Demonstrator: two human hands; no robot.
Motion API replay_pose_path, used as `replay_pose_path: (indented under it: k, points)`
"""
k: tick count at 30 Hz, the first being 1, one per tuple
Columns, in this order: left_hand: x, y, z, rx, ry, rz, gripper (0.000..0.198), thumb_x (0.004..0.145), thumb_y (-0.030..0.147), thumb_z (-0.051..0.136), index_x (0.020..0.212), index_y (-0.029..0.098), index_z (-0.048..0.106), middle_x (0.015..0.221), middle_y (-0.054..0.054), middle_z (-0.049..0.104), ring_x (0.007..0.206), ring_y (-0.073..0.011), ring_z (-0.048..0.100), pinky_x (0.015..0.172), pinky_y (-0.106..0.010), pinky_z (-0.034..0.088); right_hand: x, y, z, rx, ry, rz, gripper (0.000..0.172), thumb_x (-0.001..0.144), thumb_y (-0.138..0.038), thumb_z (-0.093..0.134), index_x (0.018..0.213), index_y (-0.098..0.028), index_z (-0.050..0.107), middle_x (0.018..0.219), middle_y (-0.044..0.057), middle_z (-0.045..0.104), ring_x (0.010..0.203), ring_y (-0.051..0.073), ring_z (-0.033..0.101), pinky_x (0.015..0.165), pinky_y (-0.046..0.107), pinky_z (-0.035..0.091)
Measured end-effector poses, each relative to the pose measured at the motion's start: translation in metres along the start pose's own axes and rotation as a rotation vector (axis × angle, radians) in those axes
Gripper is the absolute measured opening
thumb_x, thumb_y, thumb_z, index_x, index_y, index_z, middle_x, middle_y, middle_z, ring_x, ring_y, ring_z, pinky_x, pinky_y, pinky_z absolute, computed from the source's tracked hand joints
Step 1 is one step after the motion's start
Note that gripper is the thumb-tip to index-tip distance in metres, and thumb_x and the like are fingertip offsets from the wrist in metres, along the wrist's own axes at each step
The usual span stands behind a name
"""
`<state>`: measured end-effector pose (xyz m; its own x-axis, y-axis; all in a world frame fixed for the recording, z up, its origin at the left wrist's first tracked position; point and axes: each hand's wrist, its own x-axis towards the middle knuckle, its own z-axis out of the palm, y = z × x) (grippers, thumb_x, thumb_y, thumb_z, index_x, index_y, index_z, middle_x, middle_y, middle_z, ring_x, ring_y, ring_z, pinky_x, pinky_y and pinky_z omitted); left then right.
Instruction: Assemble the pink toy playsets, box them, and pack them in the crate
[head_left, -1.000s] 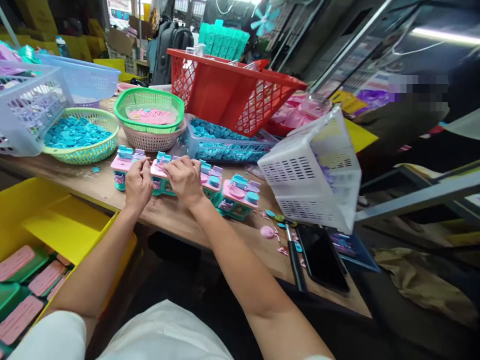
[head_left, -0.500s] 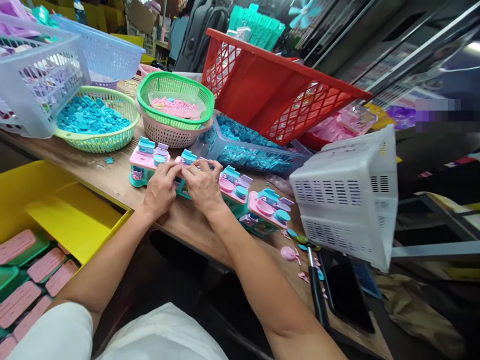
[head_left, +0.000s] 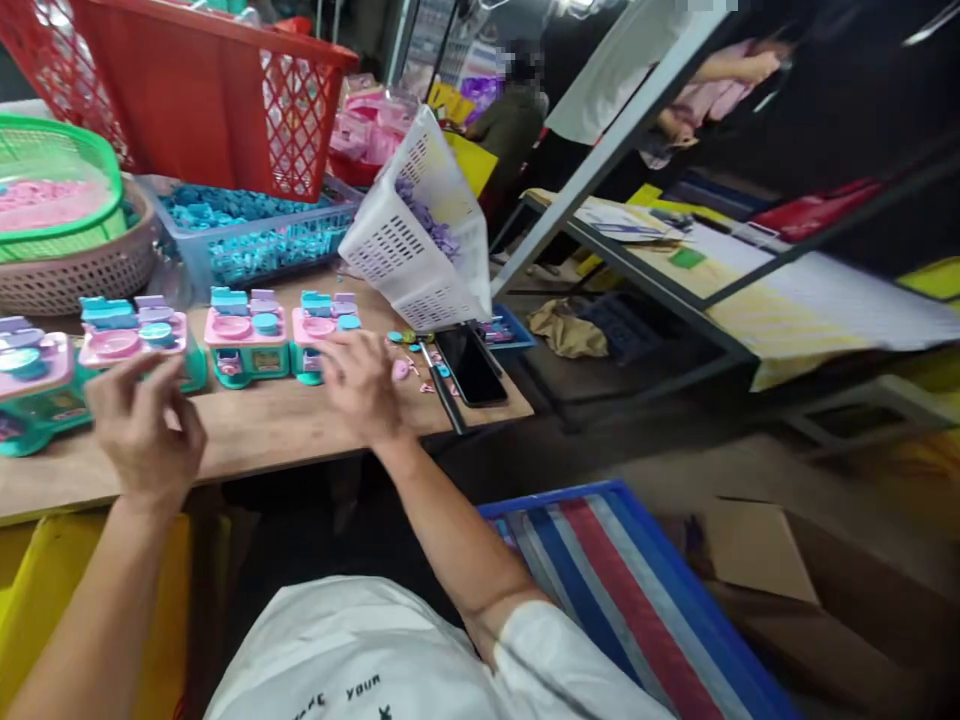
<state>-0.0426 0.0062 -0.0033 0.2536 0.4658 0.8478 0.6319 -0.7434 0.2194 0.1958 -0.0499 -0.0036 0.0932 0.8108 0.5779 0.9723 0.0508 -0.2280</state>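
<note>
Several pink-and-teal toy units stand in a row on the wooden table [head_left: 247, 425]. My left hand [head_left: 142, 432] hovers just in front of the second unit [head_left: 135, 338]; its fingers are loosely curled and apart, with nothing seen in them. Stretched forward, my right hand [head_left: 361, 380] has its fingers spread beside the rightmost unit [head_left: 324, 325], touching or nearly touching its front. Both hands are smeared by motion. Small pink and teal parts [head_left: 401, 368] lie just right of my right hand.
A tilted white basket [head_left: 420, 245] of purple parts leans above a black phone [head_left: 471, 365] and a black tool handle [head_left: 444, 392]. Behind the toys stand a red basket [head_left: 202, 95], a blue tray of teal parts [head_left: 247, 240] and a green basket [head_left: 56, 190]. A person sits beyond.
The view has swung to the right. Both hands have come off the toy unit they held together; the left drew back, the right moved towards the rightmost unit.
</note>
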Motion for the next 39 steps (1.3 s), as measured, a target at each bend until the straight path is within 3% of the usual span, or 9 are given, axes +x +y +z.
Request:
replay_pose_path:
  k: [2,5,9,12,15,19,25,29,39]
  points:
    - [-0.001,0.043,0.031,-0.162,-0.121,0.155,0.035,0.086,0.009,0.052,0.117,0.021,0.064,0.113,-0.010,0.067,0.105,-0.0269,0.063,0.088,-0.044,0.055,-0.034,0.056,-0.013,-0.073,-0.005,0.276,0.029,0.102,-0.022,0.047,0.111,-0.023,0.075,0.120,0.008,0.070,0.116,0.025,0.052,0.101,0.040,0.034]
    - [0.005,0.106,0.098,-0.261,-0.440,0.238,0.026,0.091,0.012,0.048,0.111,0.016,0.064,0.113,-0.014,0.066,0.101,-0.0253,0.061,0.085,-0.039,0.056,-0.068,0.103,-0.021,-0.175,-0.088,0.444,0.025,0.098,-0.020,0.054,0.110,-0.024,0.075,0.117,0.009,0.072,0.114,0.028,0.049,0.095,0.044,0.033]
    - [0.020,0.163,0.179,-0.247,-0.698,0.200,0.024,0.090,0.014,0.051,0.110,0.011,0.065,0.119,-0.020,0.064,0.117,-0.0322,0.057,0.101,-0.050,0.048,-0.082,0.112,-0.021,-0.223,-0.098,0.416,0.024,0.098,-0.018,0.053,0.103,-0.023,0.076,0.106,0.009,0.073,0.107,0.027,0.049,0.091,0.043,0.033]
    - [0.029,0.176,0.207,-0.298,-0.723,0.094,0.017,0.087,0.010,0.054,0.098,0.009,0.067,0.114,-0.022,0.067,0.124,-0.0350,0.055,0.115,-0.058,0.033,-0.082,0.113,-0.024,-0.231,-0.101,0.360,0.024,0.097,-0.017,0.053,0.088,-0.021,0.075,0.094,0.010,0.072,0.098,0.026,0.051,0.084,0.040,0.037]
    - [0.030,0.172,0.209,-0.309,-0.684,0.006,0.014,0.084,0.007,0.059,0.095,0.007,0.067,0.111,-0.024,0.068,0.119,-0.0339,0.059,0.114,-0.052,0.037,-0.080,0.121,-0.025,-0.166,-0.064,0.307,0.022,0.095,-0.016,0.055,0.088,-0.020,0.075,0.091,0.010,0.071,0.092,0.024,0.056,0.080,0.036,0.043]
    - [0.020,0.159,0.189,-0.334,-0.605,-0.130,0.028,0.091,0.018,0.059,0.117,0.008,0.064,0.109,-0.019,0.069,0.096,-0.0245,0.069,0.088,-0.037,0.056,-0.068,0.126,-0.017,0.128,0.063,0.276,0.021,0.096,-0.018,0.054,0.102,-0.019,0.074,0.097,0.009,0.069,0.088,0.021,0.063,0.082,0.031,0.049]
    - [0.011,0.136,0.146,-1.025,-0.483,-0.847,0.051,0.080,0.048,0.074,0.113,0.010,0.068,0.087,-0.007,0.072,0.068,-0.0131,0.065,0.059,-0.022,0.053,-0.044,0.132,-0.008,0.279,0.054,0.296,0.023,0.092,-0.012,0.052,0.098,-0.017,0.073,0.099,0.010,0.071,0.093,0.022,0.066,0.086,0.032,0.051]
    - [0.010,0.125,0.135,-1.217,-0.494,-1.136,0.062,0.065,0.049,0.084,0.111,0.011,0.067,0.071,-0.001,0.068,0.051,-0.0089,0.058,0.043,-0.018,0.045,-0.043,0.137,-0.008,0.235,0.028,0.303,0.027,0.092,-0.009,0.049,0.101,-0.017,0.074,0.104,0.011,0.071,0.099,0.022,0.066,0.091,0.033,0.050]
    - [0.002,0.124,0.138,-1.292,-0.463,-1.030,0.057,0.061,0.047,0.088,0.103,0.014,0.069,0.078,-0.002,0.070,0.053,-0.0083,0.059,0.043,-0.018,0.043,-0.044,0.121,0.004,0.012,-0.073,0.315,0.009,0.089,-0.017,0.063,0.082,-0.018,0.068,0.095,0.011,0.070,0.094,0.025,0.064,0.085,0.036,0.049]
